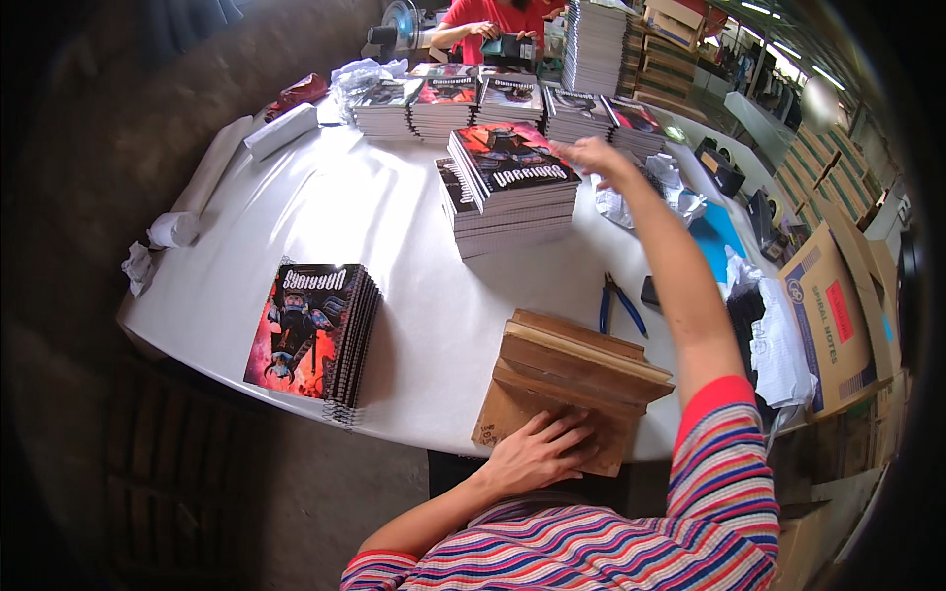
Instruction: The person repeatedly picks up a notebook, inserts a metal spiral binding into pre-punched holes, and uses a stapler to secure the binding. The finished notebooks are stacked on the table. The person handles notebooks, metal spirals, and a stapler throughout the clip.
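My left hand [540, 451] lies with its fingers spread on the flat base of a wooden jig [581, 355], which has raised wooden strips across its far side. Stretched far forward, my right hand [599, 163] is at the right corner of a tall stack of printed books [517, 212] with black and red covers. Its fingers look extended; whether they touch the top cover I cannot tell. Blue-handled pliers [624, 305] rest beyond the jig. To the left, a pile of spiral-bound notebooks [310, 330] stands near the table's front edge, coils toward the right.
More book stacks [443, 108] line the back of the white-covered table [197, 305]. Crumpled paper [660, 187] and an open cardboard box [833, 305] are on the right. Across the table a person in red [493, 25] handles something dark. Paper rolls [281, 130] lie at left.
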Motion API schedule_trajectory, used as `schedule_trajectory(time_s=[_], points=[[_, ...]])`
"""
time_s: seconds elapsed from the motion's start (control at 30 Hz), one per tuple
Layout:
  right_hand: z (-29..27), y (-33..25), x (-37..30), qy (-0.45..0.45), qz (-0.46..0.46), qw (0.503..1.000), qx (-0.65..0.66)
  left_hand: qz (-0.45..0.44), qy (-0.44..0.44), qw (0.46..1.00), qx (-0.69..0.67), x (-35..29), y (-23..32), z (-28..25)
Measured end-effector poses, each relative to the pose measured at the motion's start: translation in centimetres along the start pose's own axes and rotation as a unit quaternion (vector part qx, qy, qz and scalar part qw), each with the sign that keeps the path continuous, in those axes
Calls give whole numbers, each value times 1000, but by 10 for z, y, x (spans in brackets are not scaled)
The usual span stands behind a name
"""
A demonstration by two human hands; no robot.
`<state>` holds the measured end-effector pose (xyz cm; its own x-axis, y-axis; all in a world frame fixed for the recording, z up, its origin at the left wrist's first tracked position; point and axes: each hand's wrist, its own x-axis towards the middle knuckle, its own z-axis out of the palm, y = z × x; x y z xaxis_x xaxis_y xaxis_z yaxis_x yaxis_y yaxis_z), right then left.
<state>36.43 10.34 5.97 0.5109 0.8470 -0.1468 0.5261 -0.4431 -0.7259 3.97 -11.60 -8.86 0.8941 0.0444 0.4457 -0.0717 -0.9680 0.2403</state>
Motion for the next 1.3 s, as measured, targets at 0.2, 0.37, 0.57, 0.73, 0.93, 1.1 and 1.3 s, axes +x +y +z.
schedule_trajectory(time_s=[0.2,0.37,0.57,0.73,0.93,1.1,1.3], points=[[2,34,53,56,-12,996,-65,-47,-4,999,6,23,-1,14],[-10,-1,-11,286,-163,940,-93,-108,-16,991,-83,29,0,1],[36,23,-203,215,-276,875,334,-204,407,659,-599,58,-4,-44],[104,63,-315,171,-207,808,524,-230,473,626,-576,53,-3,-61],[42,150,-327,72,-172,921,342,-194,243,860,-404,11,-31,-88],[93,196,-333,69,-140,963,221,-281,152,899,-298,-5,-46,-50],[76,197,-339,107,-213,971,32,-297,98,944,-105,-32,-60,-34]])
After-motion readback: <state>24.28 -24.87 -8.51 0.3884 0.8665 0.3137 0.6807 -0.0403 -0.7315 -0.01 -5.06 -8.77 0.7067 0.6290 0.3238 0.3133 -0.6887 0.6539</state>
